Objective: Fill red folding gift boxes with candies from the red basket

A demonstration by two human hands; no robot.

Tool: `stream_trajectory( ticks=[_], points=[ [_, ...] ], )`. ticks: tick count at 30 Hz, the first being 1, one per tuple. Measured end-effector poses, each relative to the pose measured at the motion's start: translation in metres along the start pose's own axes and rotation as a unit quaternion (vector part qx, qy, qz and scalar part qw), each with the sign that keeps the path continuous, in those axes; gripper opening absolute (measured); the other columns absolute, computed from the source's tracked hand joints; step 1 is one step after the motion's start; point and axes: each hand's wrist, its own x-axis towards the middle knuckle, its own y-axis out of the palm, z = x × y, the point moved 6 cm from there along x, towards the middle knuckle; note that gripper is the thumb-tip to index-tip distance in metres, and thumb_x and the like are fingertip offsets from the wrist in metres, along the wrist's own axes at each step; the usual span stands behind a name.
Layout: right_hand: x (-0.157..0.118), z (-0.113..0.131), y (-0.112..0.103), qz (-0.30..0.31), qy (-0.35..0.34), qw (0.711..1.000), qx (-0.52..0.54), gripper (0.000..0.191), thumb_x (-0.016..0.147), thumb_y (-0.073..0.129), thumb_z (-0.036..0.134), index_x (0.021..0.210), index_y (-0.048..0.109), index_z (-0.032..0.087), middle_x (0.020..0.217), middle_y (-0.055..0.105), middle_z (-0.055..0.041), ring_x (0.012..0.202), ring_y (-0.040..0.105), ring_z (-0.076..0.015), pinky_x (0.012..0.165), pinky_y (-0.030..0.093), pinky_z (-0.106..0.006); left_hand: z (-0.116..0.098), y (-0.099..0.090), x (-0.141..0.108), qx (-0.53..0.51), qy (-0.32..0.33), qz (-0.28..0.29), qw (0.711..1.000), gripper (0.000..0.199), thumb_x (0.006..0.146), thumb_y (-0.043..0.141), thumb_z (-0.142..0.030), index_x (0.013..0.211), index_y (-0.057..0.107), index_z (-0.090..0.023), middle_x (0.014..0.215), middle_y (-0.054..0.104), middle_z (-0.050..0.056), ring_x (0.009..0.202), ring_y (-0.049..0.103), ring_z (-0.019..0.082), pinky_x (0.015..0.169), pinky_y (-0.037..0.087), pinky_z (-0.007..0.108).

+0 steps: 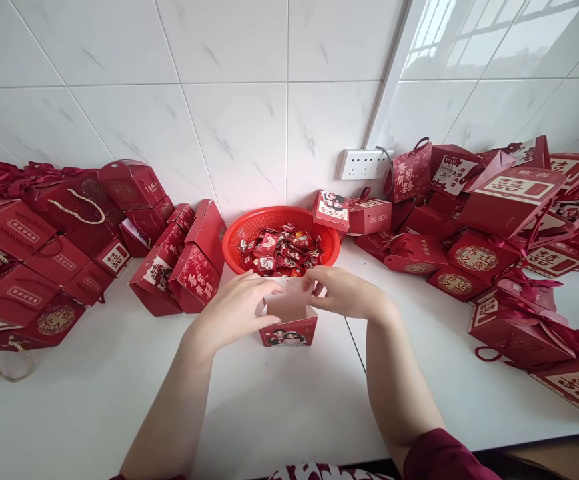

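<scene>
A white counter (279, 413) gives open room back to its near edge from the left hand (242, 297) and right hand (347, 290), thumbs spread from curved fingers either side of an upright box (289, 335), contact unclear, a basket (229, 243) of sweets (284, 253) just beyond.

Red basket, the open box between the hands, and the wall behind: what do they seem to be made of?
Red basket: likely plastic with a slight sheen, given its even colour and small perforations.
Open box: probably thin printed card, judging by its straight folded edges; any coating is unclear.
Wall: looks like glossy ceramic tile, with joint lines and bright reflections.
</scene>
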Motion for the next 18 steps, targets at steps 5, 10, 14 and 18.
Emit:
stream_trajectory(
  ticks=[5, 10, 14, 18],
  points=[
    [0.046, -0.021, -0.035, -0.064, 0.045, 0.995, -0.055, 0.01, 0.094, 0.055, 0.026, 0.096, 0.063, 0.021, 0.101, 0.072, -0.0036, 0.091, 0.066, -0.0184, 0.076, 0.047, -0.028, -0.002, 0.0, 0.002, -0.004, -0.019, -0.009, 1.0, 0.037, 0.087, 0.068, -0.044, 0.122, 0.064, -0.03, 0.111, 0.07, 0.002, 0.105, 0.062, 0.026, 0.087, 0.047, 0.036],
    [0.127, -0.061, -0.026, -0.026, 0.136, 0.982, -0.128, 0.024, 0.091, 0.065, 0.022, 0.113, 0.063, 0.011, 0.119, 0.066, -0.0162, 0.108, 0.063, -0.0276, 0.089, 0.051, -0.039, -0.001, 0.002, 0.003, -0.014, -0.024, -0.005, 1.0, 0.036, 0.087, 0.068, -0.043, 0.12, 0.065, -0.029, 0.112, 0.069, 0.003, 0.108, 0.06, 0.027, 0.089, 0.047, 0.037],
    [0.165, -0.086, -0.003, 0.011, 0.165, 0.979, -0.123, 0.034, 0.097, 0.063, 0.034, 0.125, 0.06, 0.015, 0.126, 0.062, -0.0109, 0.108, 0.063, -0.024, 0.092, 0.055, -0.045, -0.001, 0.002, 0.003, -0.031, -0.021, 0.0, 0.999, 0.033, 0.088, 0.068, -0.041, 0.118, 0.065, -0.029, 0.113, 0.069, 0.002, 0.11, 0.06, 0.026, 0.091, 0.047, 0.037],
    [0.173, -0.097, 0.008, 0.03, 0.16, 0.983, -0.085, 0.03, 0.098, 0.063, 0.033, 0.122, 0.062, 0.016, 0.125, 0.062, -0.0095, 0.107, 0.064, -0.023, 0.091, 0.056, -0.044, 0.001, 0.003, 0.003, -0.039, -0.019, -0.005, 0.999, 0.035, 0.09, 0.065, -0.04, 0.123, 0.063, -0.029, 0.12, 0.068, 0.002, 0.108, 0.062, 0.025, 0.091, 0.048, 0.037]
  ],
)
